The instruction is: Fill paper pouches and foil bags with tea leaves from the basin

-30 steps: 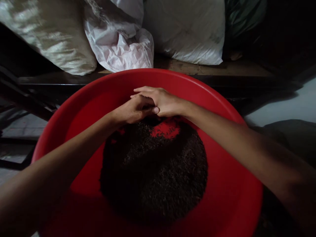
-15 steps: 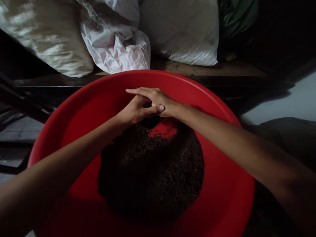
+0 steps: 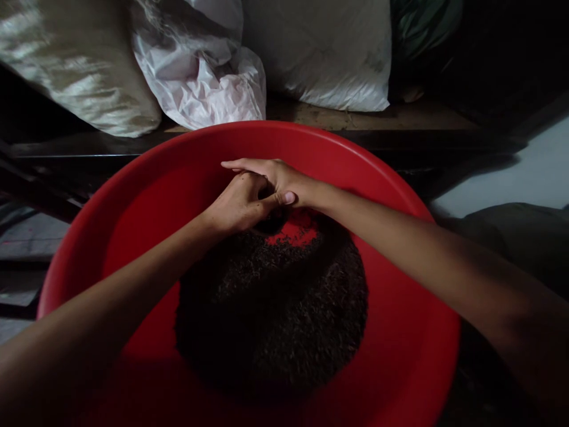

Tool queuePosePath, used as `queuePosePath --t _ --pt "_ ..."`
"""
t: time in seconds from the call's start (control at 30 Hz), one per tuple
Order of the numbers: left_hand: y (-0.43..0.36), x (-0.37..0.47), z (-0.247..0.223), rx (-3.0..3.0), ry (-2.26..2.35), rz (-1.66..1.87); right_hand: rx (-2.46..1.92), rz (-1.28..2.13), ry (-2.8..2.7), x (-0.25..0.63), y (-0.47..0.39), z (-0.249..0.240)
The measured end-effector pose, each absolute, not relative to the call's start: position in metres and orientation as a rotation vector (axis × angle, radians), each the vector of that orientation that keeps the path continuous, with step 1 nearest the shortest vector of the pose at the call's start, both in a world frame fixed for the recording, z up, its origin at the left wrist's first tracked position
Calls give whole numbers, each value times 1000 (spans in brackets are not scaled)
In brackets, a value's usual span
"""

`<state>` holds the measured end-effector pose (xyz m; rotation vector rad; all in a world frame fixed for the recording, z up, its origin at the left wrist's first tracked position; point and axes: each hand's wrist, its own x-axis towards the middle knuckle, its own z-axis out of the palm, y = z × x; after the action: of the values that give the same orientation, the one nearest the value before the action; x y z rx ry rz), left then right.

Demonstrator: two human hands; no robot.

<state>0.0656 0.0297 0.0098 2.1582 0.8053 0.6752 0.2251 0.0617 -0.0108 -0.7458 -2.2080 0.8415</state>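
A large red plastic basin [image 3: 402, 332] holds a wide bed of dark, thin shreds [image 3: 306, 314] that look like dried tea leaves. Over its far part, my left hand [image 3: 242, 201] is curled, with the thumb pressed against the heel of my right hand [image 3: 284, 178]. The right hand lies across the left, index finger stretched to the left and the other fingers hidden. Dark shreds show in the gap between thumb and palm and just under the hands, so the two appear closed around a clump. A small bare red patch of the basin floor shows below them.
Behind the basin, a wooden shelf [image 3: 413, 118] carries a pale sack [image 3: 84, 77], a crumpled white plastic bag [image 3: 222, 89], a second whitish sack [image 3: 320, 53] and a dark green bag [image 3: 427, 29]. A dark rounded bundle [image 3: 520, 237] sits at the right by a pale wall.
The hands stay pressed together, with the left wrist rolled slightly and the gap by its thumb showing more dark shreds. The view has shifted a little.
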Motion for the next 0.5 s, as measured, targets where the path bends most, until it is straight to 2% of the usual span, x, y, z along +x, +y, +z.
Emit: queuePosePath --t 0.13,0.33,0.5 --pt "42 60 4 2173 706 627 -681 930 -2206 226 60 -9" --pt "48 55 6 2344 706 512 -595 768 -2394 235 70 -8" --pt "48 53 13 2372 694 489 -684 782 -2432 239 69 -1"
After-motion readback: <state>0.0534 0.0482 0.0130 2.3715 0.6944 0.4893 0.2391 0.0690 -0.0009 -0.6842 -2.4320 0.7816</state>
